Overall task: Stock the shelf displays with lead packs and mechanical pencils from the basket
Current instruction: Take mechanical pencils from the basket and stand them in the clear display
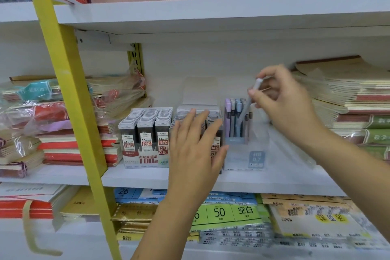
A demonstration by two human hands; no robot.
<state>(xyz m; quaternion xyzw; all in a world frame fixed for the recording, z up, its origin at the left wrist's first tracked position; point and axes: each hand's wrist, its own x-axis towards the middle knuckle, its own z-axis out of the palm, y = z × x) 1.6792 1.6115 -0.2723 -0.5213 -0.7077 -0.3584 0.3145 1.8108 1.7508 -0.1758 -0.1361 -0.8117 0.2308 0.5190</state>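
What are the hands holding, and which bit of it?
The right hand pinches a mechanical pencil near its top end. The left hand holds nothing.

Room overhead, crowded at the sides

The upper shelf [211, 12] sits well above the lead boxes [145, 139] and pencil box [244, 154]. The right hand [289, 103], pinching a pencil [247, 107], fills the air over that box. Notebook stacks [63, 145] stand just beside on the left, and a yellow rail [69, 91] slants across in front.

Clear glossy plastic pencil display [245, 150]; smooth white shelf [147, 177].
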